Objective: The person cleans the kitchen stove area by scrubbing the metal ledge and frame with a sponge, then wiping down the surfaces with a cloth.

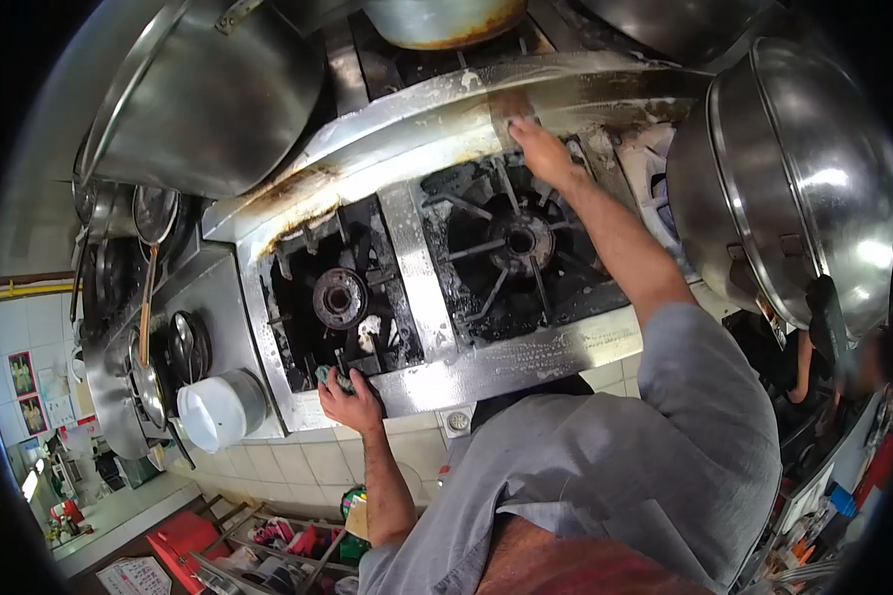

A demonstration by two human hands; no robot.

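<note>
Two hands, a left hand and a right hand, and one green pad.
The stove counts two front burners: one left burner and one right burner. Two pots are at the far side, a big left pot and a stained middle pot; one white tub at left; at least two steel bowls at right; two red-edged pictures on the left wall; one red box at near left.

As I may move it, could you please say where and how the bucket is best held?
Probably by the near rim of the bucket, from the front, with the left hand once its scrubber is down: the open mouth bares the rim, and the stove flanks the right.
</note>
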